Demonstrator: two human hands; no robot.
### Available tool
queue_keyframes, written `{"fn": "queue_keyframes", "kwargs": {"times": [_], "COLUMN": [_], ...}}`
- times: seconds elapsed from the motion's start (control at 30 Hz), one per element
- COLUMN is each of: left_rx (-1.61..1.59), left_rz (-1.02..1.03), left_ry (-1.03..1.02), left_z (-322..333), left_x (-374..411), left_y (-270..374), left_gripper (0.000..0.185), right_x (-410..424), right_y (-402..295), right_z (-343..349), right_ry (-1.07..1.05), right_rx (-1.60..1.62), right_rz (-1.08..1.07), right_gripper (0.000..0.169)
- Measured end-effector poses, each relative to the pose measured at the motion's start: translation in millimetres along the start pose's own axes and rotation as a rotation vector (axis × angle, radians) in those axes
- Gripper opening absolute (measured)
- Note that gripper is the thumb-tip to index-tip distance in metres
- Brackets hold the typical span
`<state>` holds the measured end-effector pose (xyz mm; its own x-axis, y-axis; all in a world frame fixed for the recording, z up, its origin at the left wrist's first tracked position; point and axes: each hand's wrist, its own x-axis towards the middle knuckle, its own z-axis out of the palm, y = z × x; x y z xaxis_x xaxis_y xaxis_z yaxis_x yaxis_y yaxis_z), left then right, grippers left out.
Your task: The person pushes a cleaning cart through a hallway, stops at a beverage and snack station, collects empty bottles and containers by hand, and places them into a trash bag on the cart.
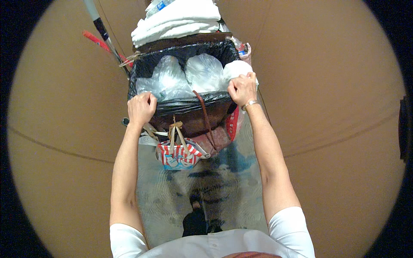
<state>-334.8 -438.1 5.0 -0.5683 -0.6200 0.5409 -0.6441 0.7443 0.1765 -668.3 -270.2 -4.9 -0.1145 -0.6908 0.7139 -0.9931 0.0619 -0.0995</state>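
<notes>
Both my arms reach forward to a cart. My left hand (141,108) is closed on the near left corner of its bin, which is lined with a black plastic bag (193,102). At the near right corner, my right hand (242,88) is closed on the rim, beside a white bundle (238,68). Clear plastic bags (204,72) with unclear contents lie inside the liner. From the bin's near side hangs a red-and-white striped bag (180,155), tied by its handles. A brown hooked rod or strap (205,113) hangs over the near edge.
Folded white linens (177,21) are stacked beyond the bin, with a plastic bottle (163,4) on top. Long poles (113,48) and a red stick (96,41) stick out at the cart's left. Brown walls rise on both sides of a patterned, shiny floor (155,193).
</notes>
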Motion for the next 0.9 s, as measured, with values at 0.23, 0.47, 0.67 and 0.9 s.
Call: {"fn": "queue_keyframes", "kwargs": {"times": [0.23,0.47,0.67,0.9], "left_rx": [-0.038,-0.047,-0.047,-0.035], "left_rz": [-0.02,0.002,0.004,0.012], "left_ry": [0.046,0.037,0.032,-0.028], "left_z": [-0.2,-3.7,3.7,-9.1], "left_x": [0.1,1.4,1.8,7.2], "left_y": [1.9,6.7,3.6,-1.2], "left_gripper": [0.031,0.031,0.031,0.03], "right_x": [1.8,3.0,1.1,5.4], "right_y": [-0.6,5.6,5.2,-1.2], "right_z": [0.3,-3.8,-1.9,0.5], "right_ry": [-0.066,-0.078,-0.016,-0.013], "right_rx": [-0.112,-0.12,-0.054,-0.017], "right_rz": [0.005,-0.007,-0.011,0.008], "right_gripper": [0.028,0.029,0.03,0.026]}}
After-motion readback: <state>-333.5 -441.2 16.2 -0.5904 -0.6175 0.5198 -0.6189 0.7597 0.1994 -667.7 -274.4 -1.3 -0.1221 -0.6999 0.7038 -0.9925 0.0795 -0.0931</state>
